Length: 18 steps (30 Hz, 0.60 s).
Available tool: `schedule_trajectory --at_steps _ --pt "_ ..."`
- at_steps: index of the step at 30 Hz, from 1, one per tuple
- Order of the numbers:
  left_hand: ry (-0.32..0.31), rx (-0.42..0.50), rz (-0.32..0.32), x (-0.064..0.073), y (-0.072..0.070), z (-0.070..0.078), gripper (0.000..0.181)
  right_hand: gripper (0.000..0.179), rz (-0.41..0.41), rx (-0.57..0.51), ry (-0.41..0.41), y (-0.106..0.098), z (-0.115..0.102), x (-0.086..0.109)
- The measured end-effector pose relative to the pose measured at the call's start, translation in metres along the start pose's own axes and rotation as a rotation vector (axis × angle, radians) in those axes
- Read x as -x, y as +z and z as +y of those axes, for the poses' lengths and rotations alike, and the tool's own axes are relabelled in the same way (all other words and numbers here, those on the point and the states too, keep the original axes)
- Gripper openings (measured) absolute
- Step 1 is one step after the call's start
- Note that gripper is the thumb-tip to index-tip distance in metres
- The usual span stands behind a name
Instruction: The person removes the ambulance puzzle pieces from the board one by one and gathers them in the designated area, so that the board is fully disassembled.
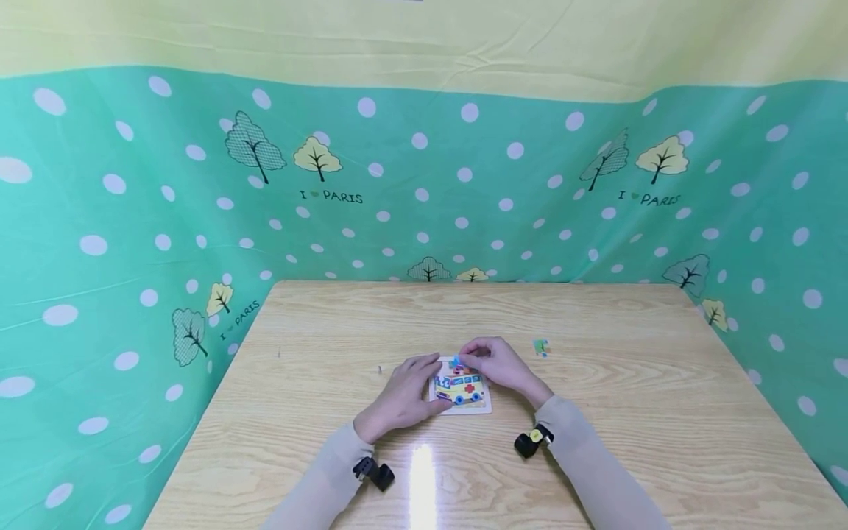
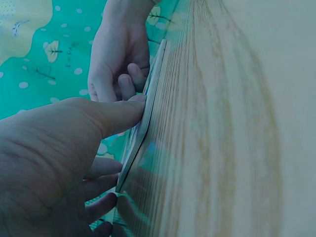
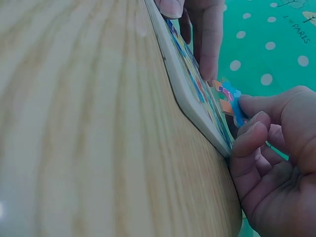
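Observation:
A small jigsaw board (image 1: 467, 411) with a pale rim lies on the table, its picture showing a yellow ambulance with a red cross. My left hand (image 1: 404, 394) holds the board at its left side, the thumb (image 2: 121, 116) over the near part and the fingers toward the far left corner. Between thumb and index finger, my right hand (image 1: 501, 364) pinches a blue and orange jigsaw piece (image 3: 230, 98) above the board's far edge. In the right wrist view, that piece is tilted close to the board. The right hand's other fingers are curled.
Another jigsaw piece (image 1: 541, 347), green and blue, lies on the wooden table (image 1: 636, 412) right of the board. A tiny dark speck (image 1: 380, 369) is left of the left hand. A green dotted curtain (image 1: 397, 162) surrounds the table's back and sides.

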<state>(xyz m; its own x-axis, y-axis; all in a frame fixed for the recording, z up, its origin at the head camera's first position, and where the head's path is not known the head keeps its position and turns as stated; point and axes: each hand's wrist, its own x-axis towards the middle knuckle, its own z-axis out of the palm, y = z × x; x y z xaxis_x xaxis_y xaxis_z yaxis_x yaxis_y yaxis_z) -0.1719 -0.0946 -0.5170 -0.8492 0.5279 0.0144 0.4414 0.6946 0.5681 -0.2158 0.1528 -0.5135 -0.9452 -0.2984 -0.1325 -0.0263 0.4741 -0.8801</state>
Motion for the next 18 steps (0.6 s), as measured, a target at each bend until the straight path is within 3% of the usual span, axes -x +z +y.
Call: schedule_trajectory --at_steps 18 --pt "0.002 0.007 0.006 0.001 0.000 0.001 0.079 0.024 0.047 -0.018 0.042 -0.018 0.010 0.011"
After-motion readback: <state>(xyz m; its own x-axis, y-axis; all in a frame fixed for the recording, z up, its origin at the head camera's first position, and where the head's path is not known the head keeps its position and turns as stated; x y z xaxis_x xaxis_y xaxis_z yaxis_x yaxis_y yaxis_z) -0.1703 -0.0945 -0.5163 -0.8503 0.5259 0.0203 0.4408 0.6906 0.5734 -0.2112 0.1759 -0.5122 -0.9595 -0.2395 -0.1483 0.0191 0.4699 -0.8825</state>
